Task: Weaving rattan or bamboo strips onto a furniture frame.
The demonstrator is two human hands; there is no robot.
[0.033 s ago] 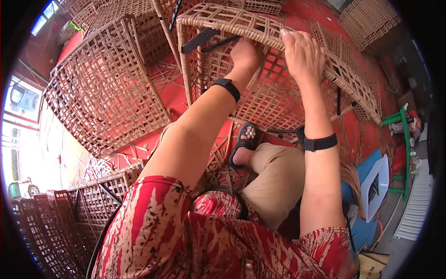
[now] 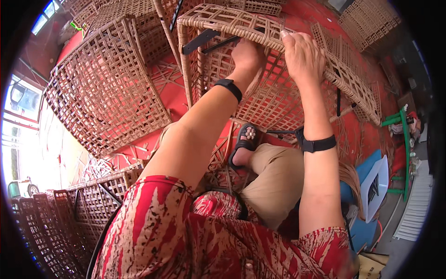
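A large openwork wicker piece (image 2: 274, 102), perhaps a seat or basket frame, leans in front of me with a thick wrapped rim. My right hand (image 2: 304, 55) lies over that rim, thumb on the near side and fingers bent over the top, gripping it. Just left of it, my left hand (image 2: 247, 55) reaches in under the rim. That hand looks closed, but its fingertips are hidden behind the weave, and so is whatever they hold. A dark flat bar (image 2: 200, 41) with holes sticks out at the piece's upper left corner, near my left hand.
Another big wicker piece (image 2: 107, 88) stands at the left, with more woven panels (image 2: 369, 23) at the far right. Cane scraps litter the red floor (image 2: 174, 93). A white tray (image 2: 374, 188) with dark strips sits at my right, near a green metal stand (image 2: 405, 149).
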